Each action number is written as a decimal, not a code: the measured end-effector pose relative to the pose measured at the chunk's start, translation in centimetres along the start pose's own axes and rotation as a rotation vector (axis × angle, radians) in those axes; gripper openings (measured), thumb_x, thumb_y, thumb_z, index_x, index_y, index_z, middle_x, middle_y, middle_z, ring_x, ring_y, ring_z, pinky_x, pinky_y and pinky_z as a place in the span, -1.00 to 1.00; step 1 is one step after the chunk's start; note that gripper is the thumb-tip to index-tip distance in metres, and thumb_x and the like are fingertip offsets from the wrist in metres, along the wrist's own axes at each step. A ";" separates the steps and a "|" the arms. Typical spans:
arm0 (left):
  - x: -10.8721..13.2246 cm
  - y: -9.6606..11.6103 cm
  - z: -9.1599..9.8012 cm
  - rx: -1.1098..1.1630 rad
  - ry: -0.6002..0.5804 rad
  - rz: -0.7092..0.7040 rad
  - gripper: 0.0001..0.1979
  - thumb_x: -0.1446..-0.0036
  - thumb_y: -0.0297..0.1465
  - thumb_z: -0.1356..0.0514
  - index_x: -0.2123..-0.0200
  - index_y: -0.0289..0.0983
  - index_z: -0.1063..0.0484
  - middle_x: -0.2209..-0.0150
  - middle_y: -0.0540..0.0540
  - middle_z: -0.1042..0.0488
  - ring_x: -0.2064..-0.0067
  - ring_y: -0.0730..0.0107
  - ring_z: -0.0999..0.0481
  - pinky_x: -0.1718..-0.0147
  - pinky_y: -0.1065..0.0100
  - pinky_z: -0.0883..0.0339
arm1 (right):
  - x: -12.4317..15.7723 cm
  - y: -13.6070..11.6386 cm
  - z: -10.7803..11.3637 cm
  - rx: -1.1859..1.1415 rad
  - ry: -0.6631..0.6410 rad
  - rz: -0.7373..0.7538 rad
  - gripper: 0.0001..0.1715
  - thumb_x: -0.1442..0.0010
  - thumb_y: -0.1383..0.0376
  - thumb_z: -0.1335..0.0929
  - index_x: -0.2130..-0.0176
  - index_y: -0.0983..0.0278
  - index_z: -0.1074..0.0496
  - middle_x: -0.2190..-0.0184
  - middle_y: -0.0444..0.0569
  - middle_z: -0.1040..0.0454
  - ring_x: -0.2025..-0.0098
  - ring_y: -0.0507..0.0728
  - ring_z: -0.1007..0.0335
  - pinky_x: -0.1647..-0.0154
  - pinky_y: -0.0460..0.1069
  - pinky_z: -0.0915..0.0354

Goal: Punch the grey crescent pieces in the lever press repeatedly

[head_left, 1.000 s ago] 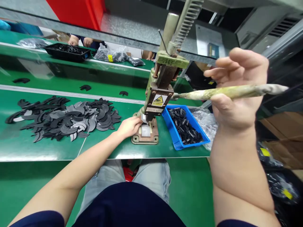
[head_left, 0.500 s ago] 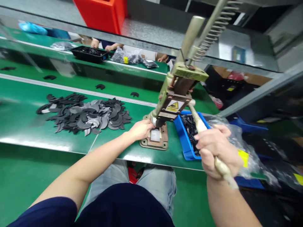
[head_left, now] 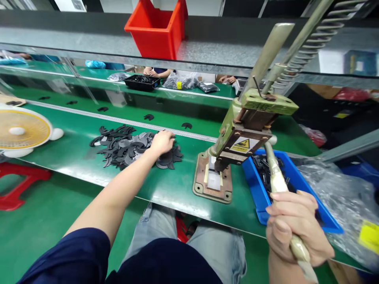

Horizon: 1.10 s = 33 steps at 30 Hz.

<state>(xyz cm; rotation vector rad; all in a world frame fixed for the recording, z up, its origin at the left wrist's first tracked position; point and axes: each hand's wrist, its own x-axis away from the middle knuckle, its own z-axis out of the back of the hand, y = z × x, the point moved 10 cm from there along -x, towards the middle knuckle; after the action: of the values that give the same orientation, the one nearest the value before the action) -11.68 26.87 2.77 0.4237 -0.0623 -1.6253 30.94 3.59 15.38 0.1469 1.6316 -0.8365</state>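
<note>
My left hand (head_left: 162, 142) is over the right part of a pile of dark grey, crescent-shaped flat pieces (head_left: 130, 148) on the green bench. Its fingers bend down towards the pieces, and their tips are partly hidden. My right hand (head_left: 297, 225) is wrapped round the pale lever handle (head_left: 278, 177) of a green hand press (head_left: 231, 118). Below the press head, the brown base plate (head_left: 201, 185) carries a small whitish block (head_left: 213, 180). A warning label (head_left: 244, 144) is on the front of the press.
A blue bin (head_left: 260, 205) with black parts stands right of the press, beside clear plastic bags (head_left: 349, 205). Several dark pieces (head_left: 186, 125) lie along the green strip behind. A fan (head_left: 20, 130) is at left. An overhead shelf holds a red bin (head_left: 156, 35). Other people's hands (head_left: 152, 73) show across.
My left hand has left the press base and moved left to the pile. My right hand still grips the lever handle. The view has shifted left, bringing the fan into sight.
</note>
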 end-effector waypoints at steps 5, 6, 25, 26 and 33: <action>-3.8 -10.3 0.6 -0.139 -0.096 0.247 -0.54 -0.32 -0.23 -0.18 -0.18 -0.31 -0.55 -0.18 -0.37 -0.57 -0.24 -0.12 -0.49 -0.26 0.01 -0.31 | 0.3 -1.2 -0.4 -0.128 0.056 0.133 -0.57 0.01 0.15 -0.40 0.77 0.12 -0.26 0.73 -0.15 -0.36 0.56 0.28 -0.47 0.04 0.48 -0.31; -4.3 -11.3 0.3 -0.158 -0.128 0.260 -0.52 -0.30 -0.21 -0.20 -0.19 -0.29 -0.54 -0.18 -0.35 -0.57 -0.25 -0.12 -0.47 -0.26 0.02 -0.31 | 0.3 -1.2 -0.3 -0.138 0.068 0.141 -0.57 0.02 0.16 -0.41 0.77 0.12 -0.25 0.74 -0.14 -0.36 0.56 0.27 -0.46 0.04 0.49 -0.31; -5.7 -12.7 -4.9 -0.136 -0.437 0.208 -0.38 -0.04 -0.19 -0.40 -0.21 -0.08 -0.54 -0.24 -0.17 -0.57 -0.25 0.06 -0.56 -0.18 0.27 -0.39 | 0.1 -2.8 -1.1 -0.156 0.046 0.144 -0.47 -0.24 0.15 -0.41 0.67 0.20 -0.24 0.67 -0.15 -0.33 0.49 0.20 -0.46 0.03 0.34 -0.31; -5.7 -12.5 -4.8 -0.123 -0.433 0.211 -0.39 -0.03 -0.21 -0.40 -0.19 -0.10 -0.55 -0.22 -0.17 -0.59 -0.23 0.07 -0.57 -0.17 0.28 -0.39 | 0.1 -2.8 -1.1 -0.154 0.038 0.143 -0.47 -0.23 0.15 -0.41 0.67 0.20 -0.25 0.67 -0.15 -0.34 0.48 0.20 -0.46 0.02 0.33 -0.30; -5.5 -11.4 -2.5 0.012 -0.392 0.239 -0.63 0.03 -0.28 -0.41 0.10 -0.21 -0.63 0.15 -0.16 -0.71 0.06 0.11 -0.68 0.00 0.29 -0.49 | 0.1 -2.5 -1.2 -0.141 -0.002 0.099 -0.52 -0.23 0.17 -0.41 0.65 0.19 -0.29 0.64 -0.14 -0.38 0.42 0.21 -0.49 -0.01 0.33 -0.26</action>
<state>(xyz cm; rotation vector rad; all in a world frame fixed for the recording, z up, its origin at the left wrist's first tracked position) -21.49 33.96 -1.61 0.0960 -0.4038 -1.4518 28.62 2.41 16.43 0.1264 1.6612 -0.6439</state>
